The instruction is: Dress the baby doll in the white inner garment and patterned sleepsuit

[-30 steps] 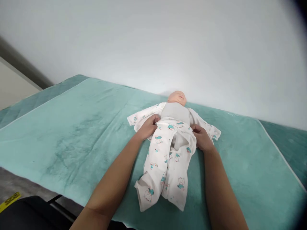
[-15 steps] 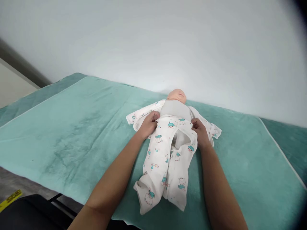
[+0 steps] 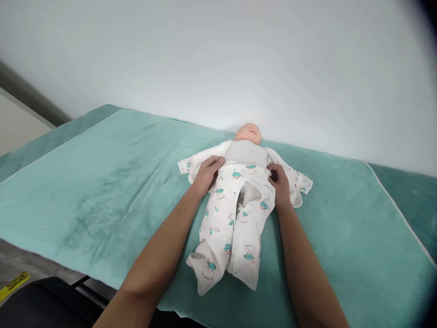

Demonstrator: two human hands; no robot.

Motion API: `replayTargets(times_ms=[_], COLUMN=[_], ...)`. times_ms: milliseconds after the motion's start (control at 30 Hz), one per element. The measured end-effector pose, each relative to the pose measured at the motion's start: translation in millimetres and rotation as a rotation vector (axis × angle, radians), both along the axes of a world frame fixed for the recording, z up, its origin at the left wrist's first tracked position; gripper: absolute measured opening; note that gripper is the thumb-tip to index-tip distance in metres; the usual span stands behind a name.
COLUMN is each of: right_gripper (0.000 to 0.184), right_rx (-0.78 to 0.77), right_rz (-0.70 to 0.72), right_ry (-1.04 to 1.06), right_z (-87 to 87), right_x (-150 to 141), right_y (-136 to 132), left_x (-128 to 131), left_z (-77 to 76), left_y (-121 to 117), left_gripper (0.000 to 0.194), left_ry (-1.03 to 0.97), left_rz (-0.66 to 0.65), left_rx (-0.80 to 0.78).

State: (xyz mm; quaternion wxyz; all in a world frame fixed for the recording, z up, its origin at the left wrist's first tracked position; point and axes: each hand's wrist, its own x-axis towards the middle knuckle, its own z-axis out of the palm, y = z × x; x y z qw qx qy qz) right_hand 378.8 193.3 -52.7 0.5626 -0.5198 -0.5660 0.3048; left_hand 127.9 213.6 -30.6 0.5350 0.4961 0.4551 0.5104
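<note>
A baby doll [image 3: 248, 133] with a grey torso lies on its back on a teal blanket [image 3: 112, 187]. White printed baby trousers [image 3: 235, 223] cover its legs, and an open white printed top [image 3: 194, 161] is spread under its arms. My left hand [image 3: 205, 174] grips the trousers' waistband at the doll's left-of-frame hip. At the opposite hip, my right hand [image 3: 279, 183] grips the same waistband. Both hands have their fingers curled onto the cloth.
A plain white wall [image 3: 218, 59] rises right behind the doll's head. The blanket's edge drops off at the near left, where a dark object [image 3: 37, 305] and a yellow tag [image 3: 13, 284] sit below.
Both hands have slid the trousers' waistband a little further up the doll's torso, toward the wall. The view has shifted slightly along with them.
</note>
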Motion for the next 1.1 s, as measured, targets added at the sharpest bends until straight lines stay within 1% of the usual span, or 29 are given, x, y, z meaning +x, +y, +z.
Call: replayTargets(times_ms=[67,133,200,267,333,367,433,533,633,700,767,867,967,1033,1100], right_gripper=[0.017,0.015,0.014,0.016,0.020,0.021,0.022,0.024,0.025,0.023,0.022,0.027,0.032,0.033,0.033], right_rx=[0.079,0.112,0.095,0.043,-0.012,-0.024,-0.018,-0.013,-0.047,-0.087,-0.129,-0.100,-0.046,-0.069,-0.134], right_rz=[0.020,0.069,0.146,0.219,0.251,0.242,0.188,0.060,-0.104,-0.212,-0.286,-0.310,-0.279,-0.259,-0.226], right_ry=[-0.026,-0.021,-0.018,-0.027,-0.056,-0.072,-0.115,-0.230,-0.379,-0.397,-0.349,-0.278,-0.273,-0.293,-0.303], right_z=[1.1,4.0,7.6,10.6,12.4,12.9,13.8,16.5,18.7,16.7,11.4,1.6,-3.6,-4.2,-3.8], right_x=[0.4,1.2,2.4,3.9,4.9,4.9,4.0,0.4,-4.3,-7.5,-10.3,-12.8,-11.4,-7.9,-2.9], right_y=[-1.8,-3.3,-4.5,-5.3,-5.5,-5.2,-3.3,4.1,18.1,29.0,38.3,44.1,38.5,30.3,20.8], left_x=[-2.6,-7.2,-13.3,-18.4,-20.2,-19.5,-15.3,-4.9,6.7,14.1,19.6,22.0,17.4,12.3,7.4], left_z=[0.2,1.9,4.5,7.0,8.3,8.4,7.6,4.9,1.6,-0.6,-2.3,-3.9,-6.1,-8.2,-9.6], left_y=[1.4,2.7,3.4,3.6,4.1,5.0,9.1,22.4,39.2,46.4,47.9,41.9,31.5,23.6,15.7], left_gripper=[0.024,0.023,0.022,0.021,0.021,0.021,0.020,0.016,0.015,0.014,0.013,0.011,0.004,0.009,0.013], left_ry=[0.097,0.169,0.210,0.239,0.271,0.296,0.349,0.461,0.597,0.640,0.654,0.667,0.626,0.589,0.585], left_rz=[-0.024,-0.086,-0.170,-0.250,-0.292,-0.287,-0.227,-0.061,0.111,0.200,0.255,0.266,0.231,0.196,0.139], left_rx=[0.068,0.137,0.178,0.187,0.195,0.211,0.251,0.275,0.287,0.275,0.242,0.218,0.212,0.195,0.166])
